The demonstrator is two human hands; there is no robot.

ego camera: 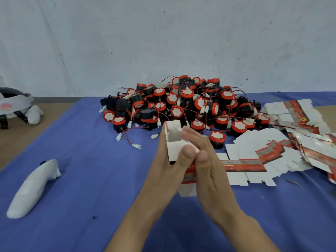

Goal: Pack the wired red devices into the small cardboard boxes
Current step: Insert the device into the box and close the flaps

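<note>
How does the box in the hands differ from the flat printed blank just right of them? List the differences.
The held box is folded up into an open shape; the flat blank lies unfolded.
The left hand and right hand grip the held box; the flat blank rests untouched on the blue cloth.
The held box shows mostly white inside; the flat blank shows its red printed band.
Both are white card with red print.
</note>
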